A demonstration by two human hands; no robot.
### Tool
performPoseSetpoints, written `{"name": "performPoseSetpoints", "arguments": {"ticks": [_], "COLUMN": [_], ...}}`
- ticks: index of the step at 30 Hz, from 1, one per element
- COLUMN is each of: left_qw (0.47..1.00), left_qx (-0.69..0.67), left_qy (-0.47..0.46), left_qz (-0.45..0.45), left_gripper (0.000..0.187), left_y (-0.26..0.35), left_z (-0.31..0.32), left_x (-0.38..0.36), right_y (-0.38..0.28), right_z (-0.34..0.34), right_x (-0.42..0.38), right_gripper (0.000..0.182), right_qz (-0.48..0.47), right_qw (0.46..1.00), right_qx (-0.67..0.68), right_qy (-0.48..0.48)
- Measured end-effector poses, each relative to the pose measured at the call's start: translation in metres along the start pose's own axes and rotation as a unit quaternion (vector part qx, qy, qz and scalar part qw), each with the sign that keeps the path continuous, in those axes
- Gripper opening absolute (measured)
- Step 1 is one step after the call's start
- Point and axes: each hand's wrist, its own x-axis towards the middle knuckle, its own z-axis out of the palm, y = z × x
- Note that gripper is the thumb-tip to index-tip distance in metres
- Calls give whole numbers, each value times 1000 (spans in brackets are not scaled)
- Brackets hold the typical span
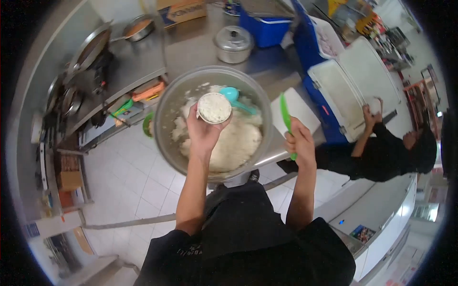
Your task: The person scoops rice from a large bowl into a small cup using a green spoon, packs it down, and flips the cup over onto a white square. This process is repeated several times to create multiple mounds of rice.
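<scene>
My left hand [202,128] is wrapped round a small round cup of white rice [214,107], filled to its rim. It is held over a large metal pot [164,138] with cooked rice [238,143] inside. A turquoise scoop [231,94] lies on the rice towards the pot's far side. To the right of the pot, my right hand [301,138] grips a green spatula-like utensil [285,112] by its lower part, with the blade pointing away from me. Beneath that utensil is a white board or sheet [305,114] on the steel counter.
A lidded pot [234,44], a cardboard box [181,12] and blue bins [267,31] stand on the steel counter [191,47]. Pans [90,47] are at left. Another person [381,148] in black works at right beside an open white-lidded cooler [338,95].
</scene>
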Motion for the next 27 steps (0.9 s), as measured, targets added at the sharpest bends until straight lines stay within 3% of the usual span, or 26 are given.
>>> {"name": "performPoseSetpoints", "arguments": {"ticks": [2,4,6,11,12,13,14,15,16,17,20,21,22,24,26,27], "left_qw": [999,997,992,982,931,830,829,678,466,432,463,405,407,455,566,657], "left_qx": [9,15,6,119,336,534,536,716,832,857,842,857,857,815,724,672], "left_qy": [-25,-47,-35,91,130,159,160,57,-54,-115,-127,-100,-105,-19,53,91], "left_qz": [-39,-62,-122,-114,-61,-2,-6,153,296,256,244,303,299,359,391,329], "left_gripper": [45,46,48,42,42,45,45,47,51,60,61,62,62,57,54,54], "left_y": [-48,-105,-171,-310,-330,-348,-367,-384,-398,-402,-407,-404,-397,-371,-332,-306], "left_z": [27,37,38,-11,-17,-26,-46,-72,-94,-111,-107,-106,-91,-53,-14,27], "left_x": [5,23,50,139,154,169,182,195,203,207,200,200,193,176,155,128], "right_y": [12,50,93,203,215,220,223,229,235,239,244,240,226,199,166,145], "right_z": [-68,-134,-184,-284,-295,-303,-310,-315,-319,-321,-326,-323,-321,-322,-318,-314], "right_x": [-24,-39,-53,-112,-127,-145,-161,-172,-183,-194,-207,-207,-202,-190,-169,-154], "right_gripper": [35,31,25,26,27,27,27,27,28,29,30,30,30,32,40,41], "right_qz": [-21,-25,11,165,171,186,203,207,219,233,234,236,234,230,220,210], "right_qw": [988,977,969,926,917,907,896,895,881,864,856,852,859,876,898,910], "right_qx": [125,130,127,4,-11,7,24,26,33,39,33,37,18,-31,-87,-117], "right_qy": [85,168,211,340,359,377,394,394,419,444,461,465,456,424,372,337]}}
